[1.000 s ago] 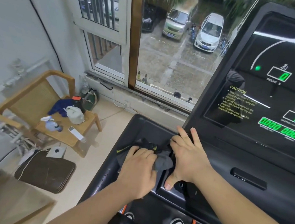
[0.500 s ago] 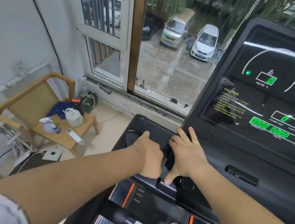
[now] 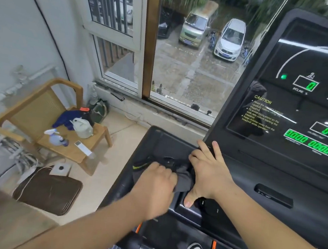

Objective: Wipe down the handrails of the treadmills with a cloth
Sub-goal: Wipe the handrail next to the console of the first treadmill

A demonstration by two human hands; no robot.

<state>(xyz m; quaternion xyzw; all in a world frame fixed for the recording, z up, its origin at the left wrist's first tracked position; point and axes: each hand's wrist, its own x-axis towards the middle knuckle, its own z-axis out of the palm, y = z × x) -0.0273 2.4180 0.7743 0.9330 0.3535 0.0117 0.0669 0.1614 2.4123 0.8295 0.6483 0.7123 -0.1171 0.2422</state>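
Wiping is in hand at the console's (image 3: 169, 142) left corner — our left hand (image 3: 154, 185) clenches the dark cloth (image 3: 183, 178) there, right hand (image 3: 208, 172) spread flat beside it — next, we judge, a firm sweep onward.

Crumpled dark-grey cloth (image 3: 184, 178), yellow-green stripe, on the black treadmill ledge (image 3: 165, 142)

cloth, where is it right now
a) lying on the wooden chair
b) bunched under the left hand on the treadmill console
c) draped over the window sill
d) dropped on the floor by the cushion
b: the dark grey cloth sits bunched under the curled fingers of the left hand on the black treadmill console, with the right hand lying flat beside it.
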